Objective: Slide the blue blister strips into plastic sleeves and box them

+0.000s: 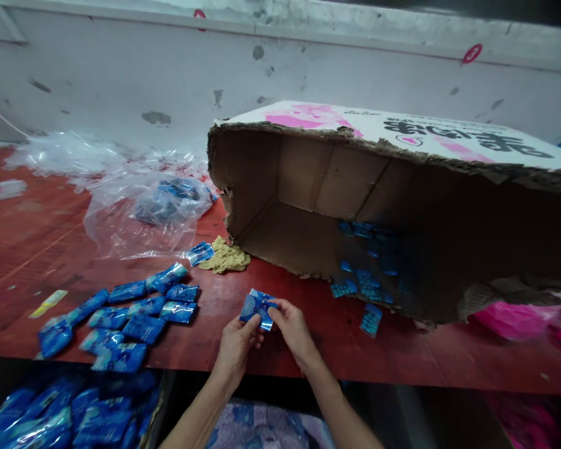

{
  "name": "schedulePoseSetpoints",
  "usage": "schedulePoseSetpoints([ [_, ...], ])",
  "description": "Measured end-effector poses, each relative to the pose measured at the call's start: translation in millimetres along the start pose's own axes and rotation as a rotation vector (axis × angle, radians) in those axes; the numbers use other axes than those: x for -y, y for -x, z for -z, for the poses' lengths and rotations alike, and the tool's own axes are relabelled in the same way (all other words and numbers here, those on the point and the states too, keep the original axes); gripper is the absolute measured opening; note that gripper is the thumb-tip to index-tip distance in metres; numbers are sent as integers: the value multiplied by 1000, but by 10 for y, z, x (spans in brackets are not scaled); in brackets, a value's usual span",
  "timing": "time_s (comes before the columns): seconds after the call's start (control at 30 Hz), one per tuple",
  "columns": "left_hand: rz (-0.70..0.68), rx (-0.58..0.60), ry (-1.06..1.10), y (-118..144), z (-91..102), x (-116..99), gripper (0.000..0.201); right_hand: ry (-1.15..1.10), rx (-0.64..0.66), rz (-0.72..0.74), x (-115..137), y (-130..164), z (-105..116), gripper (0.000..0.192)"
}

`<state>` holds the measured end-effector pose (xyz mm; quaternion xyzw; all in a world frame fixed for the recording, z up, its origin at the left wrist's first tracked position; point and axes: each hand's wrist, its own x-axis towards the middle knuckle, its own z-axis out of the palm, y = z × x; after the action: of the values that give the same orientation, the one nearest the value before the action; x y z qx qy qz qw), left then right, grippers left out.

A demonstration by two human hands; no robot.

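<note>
Over the red table, a small blue packet [257, 305] is pinched between my two hands. My left hand [239, 340] grips its lower left part with the thumb on top. My right hand [290, 324] holds the right edge between thumb and fingertips. To the left lie several similar blue packets [144, 327] in loose rows. Right of my hands, a single blue packet [371, 320] rests by the opening of a large cardboard box [303, 202] lying on its side. More blue packets [368, 284] are inside it, partly in shadow.
A clear plastic bag [116, 224] with blue packets inside sits at the back left, near a crumpled yellow cloth-like piece [225, 254]. Below the table's front edge, a box of blue packets [98, 418] stands at the left. Pink plastic [518, 319] lies at the right.
</note>
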<state>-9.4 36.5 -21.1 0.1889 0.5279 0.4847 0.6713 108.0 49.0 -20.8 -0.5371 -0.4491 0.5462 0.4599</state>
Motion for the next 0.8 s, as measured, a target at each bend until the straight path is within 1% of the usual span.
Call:
schedulePoseSetpoints([
  [0.07, 3, -10, 20, 11, -15, 17, 31, -50, 31, -30, -30, -21, -34, 23],
  [0.27, -60, -43, 106, 3, -80, 53, 33, -21, -53, -43, -61, 23, -158, 30],
  [0.4, -17, 2, 114, 21, -91, 49, 36, 50, -95, -46, -83, 18, -164, 34],
  [0.5, 32, 44, 128, 27, -44, 38, 36, 151, -133, -3, -111, -37, -137, 34],
  [0.63, 82, 72, 114, 24, 73, 8, 33, 334, -178, 38, -116, -145, -82, 35],
  [0.7, 88, 43, 94, 32, 127, -12, 33, 455, -192, 56, -92, -182, -51, 34],
  [0.8, 80, -30, 98, 52, 172, -38, 32, 636, -201, 80, -41, -186, -19, 24],
])
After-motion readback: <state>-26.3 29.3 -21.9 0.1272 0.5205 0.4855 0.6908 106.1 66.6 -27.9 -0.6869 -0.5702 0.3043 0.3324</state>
